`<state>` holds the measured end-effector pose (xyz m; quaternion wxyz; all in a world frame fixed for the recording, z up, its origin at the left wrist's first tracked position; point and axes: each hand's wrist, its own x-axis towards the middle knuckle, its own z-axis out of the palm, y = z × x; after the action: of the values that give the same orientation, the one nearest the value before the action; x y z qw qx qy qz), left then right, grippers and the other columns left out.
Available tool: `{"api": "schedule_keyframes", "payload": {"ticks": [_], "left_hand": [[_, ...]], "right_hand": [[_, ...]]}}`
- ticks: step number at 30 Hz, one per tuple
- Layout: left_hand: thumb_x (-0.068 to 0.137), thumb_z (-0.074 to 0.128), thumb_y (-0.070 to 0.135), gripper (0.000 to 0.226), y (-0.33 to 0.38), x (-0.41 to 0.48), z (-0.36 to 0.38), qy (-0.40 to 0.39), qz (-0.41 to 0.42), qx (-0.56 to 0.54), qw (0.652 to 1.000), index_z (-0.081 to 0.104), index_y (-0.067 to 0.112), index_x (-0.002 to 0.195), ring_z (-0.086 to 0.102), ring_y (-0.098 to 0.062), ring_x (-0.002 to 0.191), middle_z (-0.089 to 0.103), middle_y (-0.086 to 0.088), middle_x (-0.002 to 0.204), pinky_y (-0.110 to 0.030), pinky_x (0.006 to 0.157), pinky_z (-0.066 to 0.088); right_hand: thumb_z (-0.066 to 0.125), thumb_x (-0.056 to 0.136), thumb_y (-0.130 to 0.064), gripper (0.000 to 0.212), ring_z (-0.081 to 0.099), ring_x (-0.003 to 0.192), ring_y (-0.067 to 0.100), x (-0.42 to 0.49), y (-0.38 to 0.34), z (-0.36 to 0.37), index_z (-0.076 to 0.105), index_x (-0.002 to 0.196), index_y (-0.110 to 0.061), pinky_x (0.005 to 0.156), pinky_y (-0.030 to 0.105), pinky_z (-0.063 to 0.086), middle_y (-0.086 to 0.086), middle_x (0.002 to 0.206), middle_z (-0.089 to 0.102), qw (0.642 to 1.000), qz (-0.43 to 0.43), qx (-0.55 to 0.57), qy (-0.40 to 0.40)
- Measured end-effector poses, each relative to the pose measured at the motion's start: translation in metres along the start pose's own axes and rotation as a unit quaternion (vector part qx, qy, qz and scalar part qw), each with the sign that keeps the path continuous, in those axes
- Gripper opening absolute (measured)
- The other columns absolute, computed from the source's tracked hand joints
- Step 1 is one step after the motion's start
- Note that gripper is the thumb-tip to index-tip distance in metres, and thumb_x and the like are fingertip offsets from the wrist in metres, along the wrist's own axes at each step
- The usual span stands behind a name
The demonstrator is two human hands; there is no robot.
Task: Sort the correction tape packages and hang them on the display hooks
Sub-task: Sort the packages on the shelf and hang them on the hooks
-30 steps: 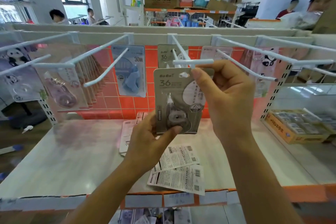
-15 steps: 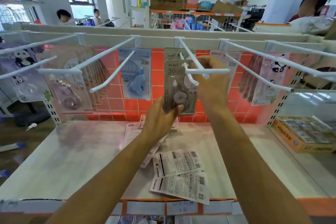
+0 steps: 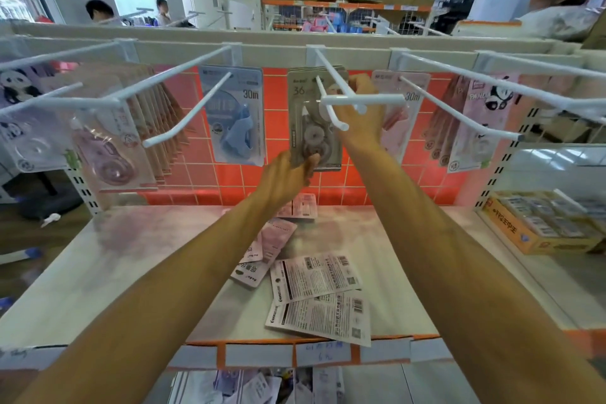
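Grey correction tape package (image 3: 308,134), a clear-blistered card marked 36, is hanging far back on the white wire display hook (image 3: 364,99), against the orange tiled panel (image 3: 229,180). I am pinching its bottom edge with my left hand (image 3: 288,175), while my right hand (image 3: 360,128) is gripping its upper right side. Pink and white loose packages (image 3: 316,275) are lying on the pale shelf (image 3: 131,272) below, and a blue package (image 3: 234,118) is hanging on the neighbouring hook to the left.
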<state>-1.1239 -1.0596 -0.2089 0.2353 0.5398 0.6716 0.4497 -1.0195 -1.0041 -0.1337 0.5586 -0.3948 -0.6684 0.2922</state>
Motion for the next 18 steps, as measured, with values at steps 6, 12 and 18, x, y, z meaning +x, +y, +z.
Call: {"api": "schedule_keyframes", "payload": {"ticks": [6, 12, 18], "left_hand": [[0.092, 0.059, 0.029, 0.039, -0.032, -0.033, 0.013, -0.041, -0.016, 0.140, 0.989, 0.053, 0.012, 0.126, 0.063, -0.020, 0.098, 0.066, -0.005, 0.111, -0.025, 0.075, 0.044], [0.086, 0.064, 0.037, 0.069, -0.083, -0.076, 0.037, -0.198, 0.064, 0.351, 0.913, 0.032, 0.014, 0.143, 0.047, -0.028, 0.122, 0.050, -0.012, 0.135, -0.037, 0.098, 0.043], [0.088, 0.050, 0.050, 0.069, -0.118, -0.092, 0.045, -0.249, 0.039, 0.424, 0.870, 0.026, 0.015, 0.143, 0.030, -0.037, 0.133, 0.039, -0.020, 0.137, -0.044, 0.107, 0.033]], "right_hand": [[0.064, 0.085, -0.017, 0.026, 0.061, 0.087, 0.019, -0.049, 0.054, -0.002, 0.059, 0.109, -0.010, 0.082, 0.035, 0.048, 0.000, 0.092, 0.064, 0.997, 0.050, -0.061, -0.001], [0.056, 0.084, 0.001, 0.038, 0.060, 0.108, 0.018, -0.131, 0.108, -0.011, 0.062, 0.118, -0.012, 0.093, 0.025, 0.046, 0.004, 0.117, 0.066, 0.959, 0.112, -0.167, -0.200], [0.064, 0.081, -0.018, 0.051, 0.049, 0.120, 0.023, -0.175, 0.126, -0.005, 0.050, 0.130, -0.019, 0.098, 0.034, 0.041, 0.002, 0.129, 0.055, 0.857, 0.057, -0.308, -0.408]]}}
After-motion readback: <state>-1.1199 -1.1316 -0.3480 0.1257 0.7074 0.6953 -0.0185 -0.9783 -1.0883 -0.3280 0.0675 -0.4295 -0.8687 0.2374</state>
